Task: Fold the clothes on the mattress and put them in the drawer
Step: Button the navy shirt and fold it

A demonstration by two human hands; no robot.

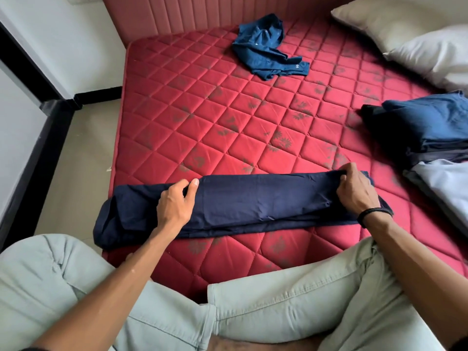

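Gripping a long, folded navy garment (pixel 253 201) laid across the near edge of a red quilted mattress (pixel 202 110), a seated person pinches its far edge with the left hand (pixel 177 201) and bunches its end in the right hand (pixel 354 191), a black band at that wrist. Farther back lies a crumpled blue garment (pixel 263 46), its small white mark unreadable. At right sit a stack of folded clothes (pixel 425 127) and pillows (pixel 417 34).

Garment (pixel 253 198) on mattress (pixel 202 117), stack (pixel 425 127) rt.
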